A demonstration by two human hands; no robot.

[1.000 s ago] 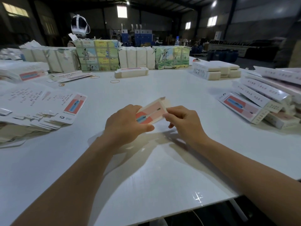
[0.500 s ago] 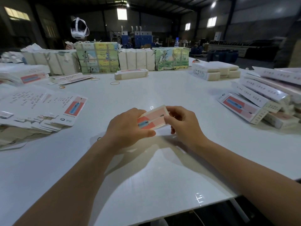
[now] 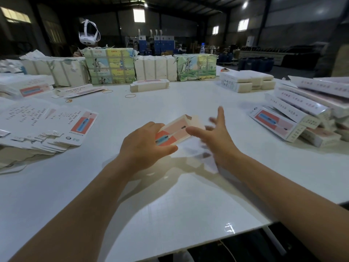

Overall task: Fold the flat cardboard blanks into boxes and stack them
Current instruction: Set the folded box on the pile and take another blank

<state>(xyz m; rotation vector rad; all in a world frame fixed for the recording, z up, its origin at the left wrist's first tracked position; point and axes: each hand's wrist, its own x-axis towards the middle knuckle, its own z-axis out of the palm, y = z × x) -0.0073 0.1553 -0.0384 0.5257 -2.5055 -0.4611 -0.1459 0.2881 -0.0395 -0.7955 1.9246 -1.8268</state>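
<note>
At centre of the white table (image 3: 170,214), a part-folded box (image 3: 176,132) is gripped at its left end by the left hand (image 3: 145,148). Just right of it, the right hand (image 3: 217,137) is held with fingers spread, blurred, nothing gripped. Flat blanks (image 3: 47,127) are fanned at left; finished boxes (image 3: 294,121) are piled at right.

The box (image 3: 176,132) shows a blue device on red and pale pink panels, the desk (image 3: 170,205) is glossy white, and the far bundles (image 3: 109,66) carry green-and-yellow illustrations.
</note>
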